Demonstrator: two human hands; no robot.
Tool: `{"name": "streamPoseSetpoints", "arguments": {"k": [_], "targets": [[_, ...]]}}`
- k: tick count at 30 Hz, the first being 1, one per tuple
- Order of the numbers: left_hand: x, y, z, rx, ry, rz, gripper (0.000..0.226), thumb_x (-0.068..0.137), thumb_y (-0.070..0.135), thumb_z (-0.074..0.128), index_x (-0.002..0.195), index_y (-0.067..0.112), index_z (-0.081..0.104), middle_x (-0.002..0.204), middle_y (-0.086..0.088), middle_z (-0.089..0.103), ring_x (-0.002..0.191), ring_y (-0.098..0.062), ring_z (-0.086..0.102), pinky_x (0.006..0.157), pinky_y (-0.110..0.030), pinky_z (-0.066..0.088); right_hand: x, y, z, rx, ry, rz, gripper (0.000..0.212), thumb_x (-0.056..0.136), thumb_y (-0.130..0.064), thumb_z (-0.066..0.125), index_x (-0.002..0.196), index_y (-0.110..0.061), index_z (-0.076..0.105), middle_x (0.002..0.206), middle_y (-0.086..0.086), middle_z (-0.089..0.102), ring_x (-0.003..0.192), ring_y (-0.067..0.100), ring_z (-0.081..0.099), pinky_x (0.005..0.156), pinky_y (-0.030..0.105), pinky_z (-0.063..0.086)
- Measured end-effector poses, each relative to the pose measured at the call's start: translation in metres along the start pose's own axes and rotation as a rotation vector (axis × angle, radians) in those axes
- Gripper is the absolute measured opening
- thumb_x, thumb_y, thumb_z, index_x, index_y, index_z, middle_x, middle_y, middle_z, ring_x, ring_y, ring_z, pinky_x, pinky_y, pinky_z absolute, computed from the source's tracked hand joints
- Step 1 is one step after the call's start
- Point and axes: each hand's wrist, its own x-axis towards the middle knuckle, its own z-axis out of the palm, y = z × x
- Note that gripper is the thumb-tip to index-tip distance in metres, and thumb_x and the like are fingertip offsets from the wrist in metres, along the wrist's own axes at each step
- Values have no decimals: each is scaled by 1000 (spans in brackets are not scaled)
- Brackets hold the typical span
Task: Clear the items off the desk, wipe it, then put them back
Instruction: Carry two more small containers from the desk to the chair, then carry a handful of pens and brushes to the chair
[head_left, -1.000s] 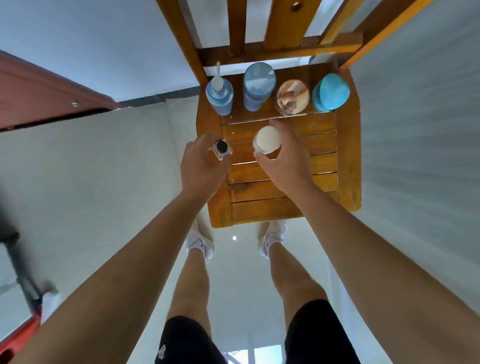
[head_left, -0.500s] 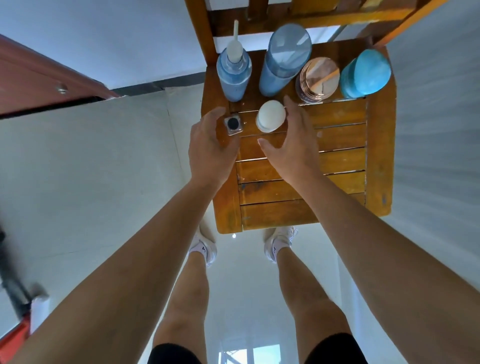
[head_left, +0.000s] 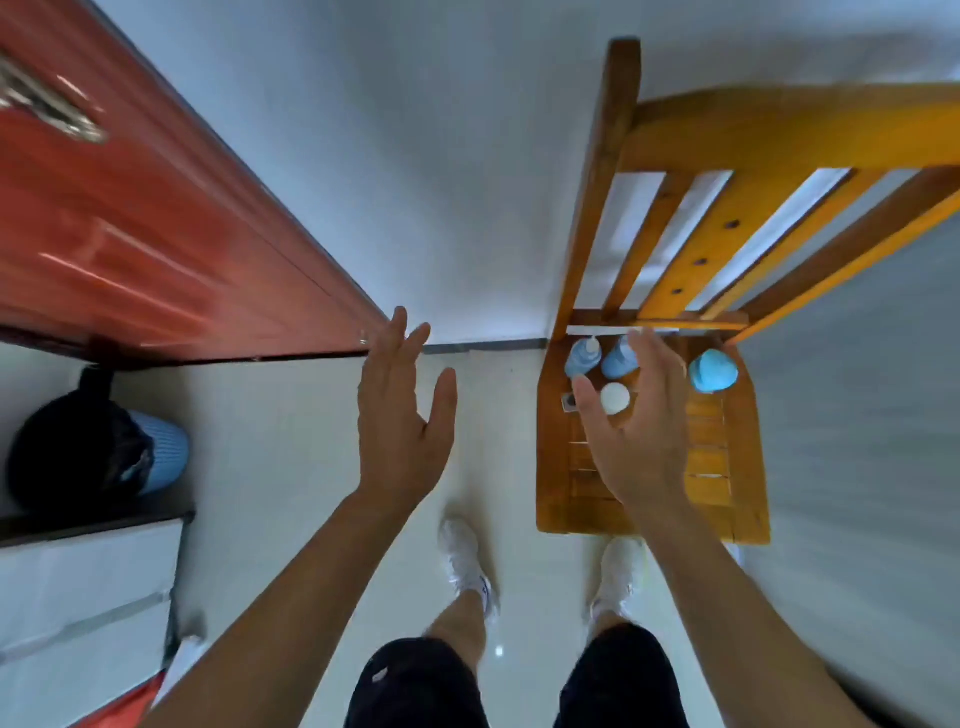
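Observation:
A wooden chair (head_left: 727, 499) stands at the right, and toiletries sit on its slatted seat. At the seat's back are a blue pump bottle (head_left: 582, 358), a blue tube (head_left: 615, 361) and a turquoise jar (head_left: 714, 370). In front of them rest a small square bottle with a black cap (head_left: 569, 401) and a white round jar (head_left: 615, 398). My right hand (head_left: 636, 431) hovers above the seat, fingers spread, holding nothing and hiding part of the back row. My left hand (head_left: 402, 415) is open over the floor, left of the chair.
A red door (head_left: 156, 234) stands at the left against the white wall. Below it sit a dark bag over a blue basket (head_left: 166, 457) and a white cabinet (head_left: 88, 597) at the lower left. My legs and white shoes stand on the pale tiled floor.
Both hands have let go of the small bottle and white jar, now standing on the seat. My view has pulled back and swung left; my left hand has moved off the chair.

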Motion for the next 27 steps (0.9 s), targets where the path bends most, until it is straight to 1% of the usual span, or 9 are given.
{"name": "streamPoseSetpoints", "arguments": {"k": [3,6,8,11,15,19,22,26,27], "targets": [[6,31,-96,41,193,65,43,97,14,58,137,0,52,151,-5,41,139,-18,40,114,-46,35,-9,-89,-29,128,-14,-103,67,93,-58,55,148,-24,40,157,-3,39,143,17,38,112,40,42],[-3,53,-176,122,357,88,44,96,9,59,138,0,51,153,-6,40,142,-20,37,116,-46,33,-16,-160,-48,270,-59,-244,63,92,-54,59,146,-26,43,156,-4,40,141,16,41,110,46,46],[-27,61,-216,168,476,9,45,97,9,59,140,6,49,156,-5,38,145,-22,34,116,-48,32,-19,-196,-53,336,-122,-364,61,93,-53,60,146,-28,43,155,-7,40,140,15,42,107,49,48],[-85,66,-260,240,675,-138,46,99,17,59,143,8,47,158,-5,35,147,-22,30,118,-50,29,-27,-246,-53,398,-274,-547,61,95,-56,58,147,-29,42,153,-9,40,139,12,42,108,48,48],[-169,66,-311,391,753,-359,58,102,36,50,153,12,35,164,-6,21,153,-23,14,121,-51,22,-73,-315,-42,499,-398,-781,59,95,-45,65,144,-17,48,149,1,47,139,13,43,110,35,44],[-271,68,-381,585,821,-555,64,102,50,43,157,22,24,167,-2,12,154,-20,5,121,-43,12,-176,-385,-34,581,-550,-1050,58,94,-39,70,141,-9,54,149,9,49,140,19,43,116,27,34],[-363,67,-440,663,928,-658,66,98,52,43,155,21,29,165,-7,19,152,-26,14,120,-50,19,-275,-435,-30,606,-677,-1255,61,94,-45,65,145,-14,51,153,7,46,143,16,40,115,16,27],[-499,57,-503,679,1083,-778,69,95,50,46,154,17,34,163,-9,23,151,-28,18,119,-53,23,-427,-487,-16,645,-836,-1424,62,95,-51,60,149,-23,44,159,-1,37,147,5,30,116,18,26],[-533,53,-516,674,1117,-810,69,94,50,47,154,18,34,163,-8,23,151,-27,19,119,-53,23,-467,-498,-11,653,-875,-1445,62,96,-51,60,150,-24,44,159,-2,36,147,3,28,116,15,23]]}}
